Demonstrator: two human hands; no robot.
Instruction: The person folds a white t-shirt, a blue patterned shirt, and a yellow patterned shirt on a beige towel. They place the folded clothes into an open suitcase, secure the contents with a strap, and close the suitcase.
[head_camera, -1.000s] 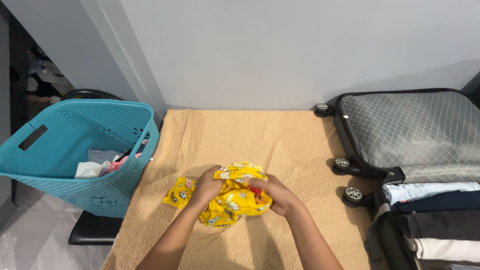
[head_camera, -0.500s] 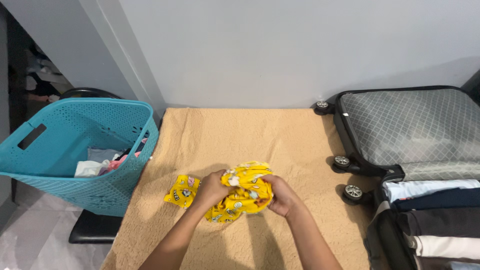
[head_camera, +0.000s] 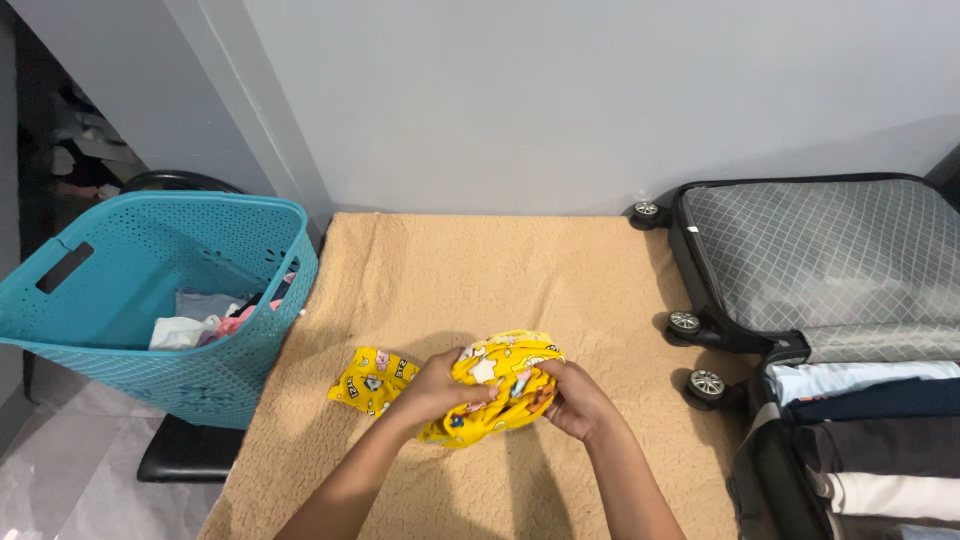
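A small yellow garment (head_camera: 497, 372) with cartoon prints is bunched up between both hands over the tan fleece blanket (head_camera: 480, 270). My left hand (head_camera: 440, 388) grips its left side and my right hand (head_camera: 573, 397) grips its right side. One loose yellow end (head_camera: 372, 379) trails onto the blanket to the left of my left hand.
A teal perforated laundry basket (head_camera: 140, 370) with several clothes inside stands at the left on a dark stool. An open black suitcase (head_camera: 820, 260) lies at the right, its lower half packed with folded clothes (head_camera: 870, 440). A grey wall is behind.
Both hands have kept working the yellow garment, bunching it tighter and shifting it slightly to the right. The loose end stays on the blanket.
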